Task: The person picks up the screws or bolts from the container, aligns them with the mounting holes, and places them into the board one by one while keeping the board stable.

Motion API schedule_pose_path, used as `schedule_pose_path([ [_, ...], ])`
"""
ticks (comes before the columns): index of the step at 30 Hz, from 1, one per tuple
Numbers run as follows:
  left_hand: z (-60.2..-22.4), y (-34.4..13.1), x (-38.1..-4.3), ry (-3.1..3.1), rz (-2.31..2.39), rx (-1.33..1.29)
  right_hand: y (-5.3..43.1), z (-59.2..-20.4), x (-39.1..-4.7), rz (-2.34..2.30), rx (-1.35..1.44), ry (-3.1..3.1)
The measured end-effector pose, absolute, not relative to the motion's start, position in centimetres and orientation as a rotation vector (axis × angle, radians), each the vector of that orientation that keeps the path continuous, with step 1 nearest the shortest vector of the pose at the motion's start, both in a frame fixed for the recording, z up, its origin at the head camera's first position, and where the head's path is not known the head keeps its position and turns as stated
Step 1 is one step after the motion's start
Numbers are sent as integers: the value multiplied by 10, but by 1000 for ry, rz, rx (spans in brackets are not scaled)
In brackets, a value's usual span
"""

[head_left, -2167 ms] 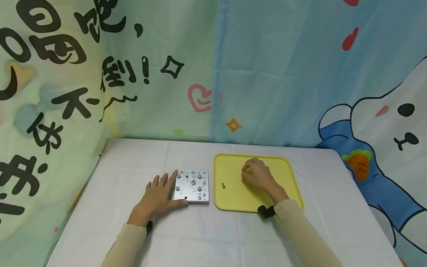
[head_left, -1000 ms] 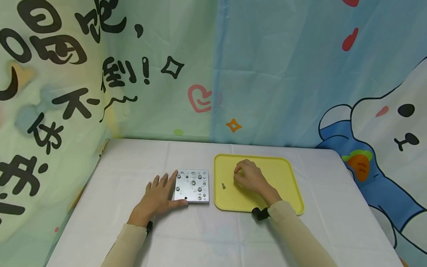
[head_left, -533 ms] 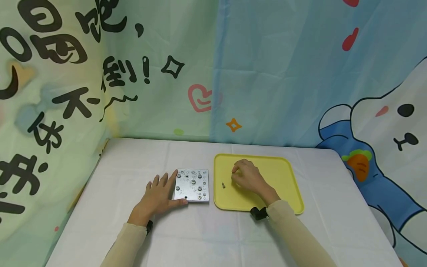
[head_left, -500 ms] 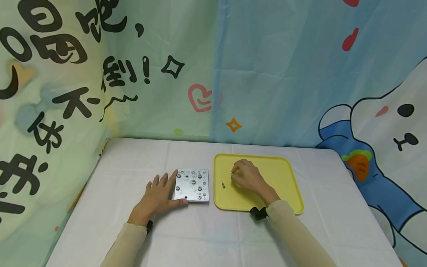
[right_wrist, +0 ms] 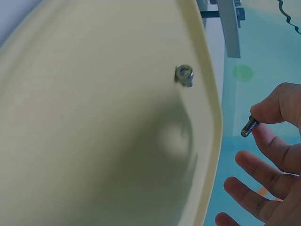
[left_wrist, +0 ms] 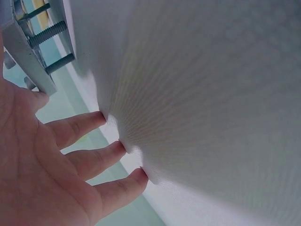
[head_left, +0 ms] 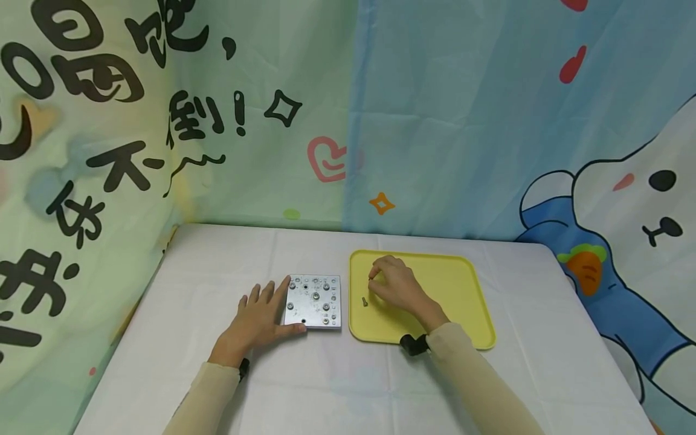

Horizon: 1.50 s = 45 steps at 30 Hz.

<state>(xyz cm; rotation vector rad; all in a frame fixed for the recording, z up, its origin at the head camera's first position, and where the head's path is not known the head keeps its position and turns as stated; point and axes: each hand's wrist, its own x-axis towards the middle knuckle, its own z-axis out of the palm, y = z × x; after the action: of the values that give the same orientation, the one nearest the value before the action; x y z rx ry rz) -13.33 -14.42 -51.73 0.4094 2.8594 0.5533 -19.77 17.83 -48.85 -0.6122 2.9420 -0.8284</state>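
My right hand is over the left part of the yellow tray. Its thumb and index finger pinch a small bolt, threaded end pointing out, while the other fingers are spread. A second bolt lies on the tray near its left edge. Left of the tray is a square metal plate with holes and several bolt heads; threaded shanks project from its underside in the left wrist view. My left hand steadies the plate's left side, index finger and thumb touching it, other fingertips on the cloth.
A white cloth covers the table, whose back edge meets a printed curtain. The tray has a low raised rim. A narrow strip of cloth separates plate and tray.
My right hand has moved left across the tray with the bolt, toward the plate. The left hand, plate and second bolt stay in place.
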Motion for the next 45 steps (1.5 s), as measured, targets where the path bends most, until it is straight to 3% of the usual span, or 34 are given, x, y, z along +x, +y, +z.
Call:
schedule_pose_path([
  [27,-519,-144,-135,2857,518,401,111,-479,-209,-977,-681,2818],
  [45,-517,-147,-137,2854,488,418,65,-487,-208,-949,-871,2732],
])
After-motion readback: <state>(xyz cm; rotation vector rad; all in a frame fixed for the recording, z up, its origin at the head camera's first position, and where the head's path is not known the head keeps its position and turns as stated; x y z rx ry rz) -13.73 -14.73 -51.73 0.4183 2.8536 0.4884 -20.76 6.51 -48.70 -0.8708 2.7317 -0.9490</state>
